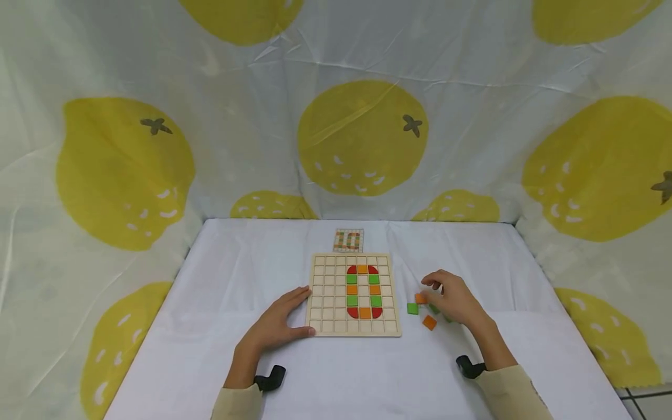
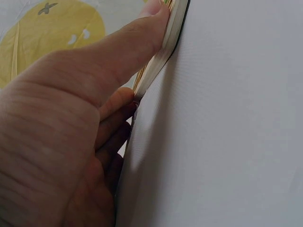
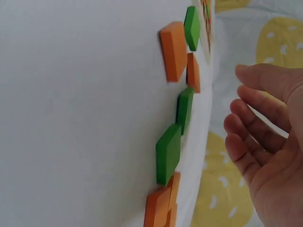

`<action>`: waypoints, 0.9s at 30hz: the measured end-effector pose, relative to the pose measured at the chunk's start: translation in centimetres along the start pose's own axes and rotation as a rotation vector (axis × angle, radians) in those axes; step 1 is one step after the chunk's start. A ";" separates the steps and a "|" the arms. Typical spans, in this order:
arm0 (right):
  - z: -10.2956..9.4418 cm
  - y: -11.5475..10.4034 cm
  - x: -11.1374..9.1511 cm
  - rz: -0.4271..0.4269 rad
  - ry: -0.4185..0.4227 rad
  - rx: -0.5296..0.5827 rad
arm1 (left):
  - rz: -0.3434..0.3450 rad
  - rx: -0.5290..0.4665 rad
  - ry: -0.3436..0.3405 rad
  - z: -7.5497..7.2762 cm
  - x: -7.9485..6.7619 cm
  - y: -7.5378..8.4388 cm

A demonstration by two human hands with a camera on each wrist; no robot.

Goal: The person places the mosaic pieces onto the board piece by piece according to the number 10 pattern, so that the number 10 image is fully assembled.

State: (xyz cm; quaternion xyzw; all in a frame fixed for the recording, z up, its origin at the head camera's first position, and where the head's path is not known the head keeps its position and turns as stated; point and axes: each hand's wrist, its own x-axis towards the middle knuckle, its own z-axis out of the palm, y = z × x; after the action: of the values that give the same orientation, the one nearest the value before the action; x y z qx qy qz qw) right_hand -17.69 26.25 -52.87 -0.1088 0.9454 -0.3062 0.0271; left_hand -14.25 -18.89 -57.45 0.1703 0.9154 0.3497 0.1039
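Note:
A square wooden grid board [image 1: 325,303] lies on the white cloth. Red, orange and green tiles form an upright ring [image 1: 352,280] on its right half. My left hand [image 1: 275,326] rests at the board's left edge, its thumb by the near-left corner and its fingers spread along the side; in the left wrist view the thumb [image 2: 128,52] touches the board's rim [image 2: 173,35]. Above loose tiles right of the board hovers my right hand [image 1: 454,297], fingers loosely bent. The right wrist view shows this hand [image 3: 274,137] apart from the tiles, holding nothing.
Loose green tiles [image 3: 168,153] and orange tiles [image 3: 174,52] lie on the cloth, some hidden under the right hand in the head view. A small pattern card [image 1: 348,240] lies just beyond the board. A lemon-print curtain [image 1: 362,140] hangs behind the table.

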 end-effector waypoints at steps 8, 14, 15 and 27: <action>-2.0 4.1 -1.5 0.037 0.026 -0.051 | 0.006 0.004 0.005 0.2 0.2 -0.3; -3.3 6.5 -2.8 0.043 0.023 -0.106 | -0.007 -0.001 0.003 0.3 0.1 -0.4; -3.5 6.9 -3.0 0.044 0.018 -0.114 | -0.007 0.002 0.004 0.3 0.1 -0.4; -3.9 8.9 -4.0 0.018 0.011 -0.121 | 0.009 0.005 0.010 0.2 0.1 -0.3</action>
State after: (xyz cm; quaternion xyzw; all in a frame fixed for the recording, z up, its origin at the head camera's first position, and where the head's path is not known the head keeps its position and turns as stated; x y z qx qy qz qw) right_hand -15.90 36.41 -54.96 -0.1000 0.9632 -0.2488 0.0183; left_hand -14.34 -18.95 -57.83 0.1728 0.9160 0.3486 0.0975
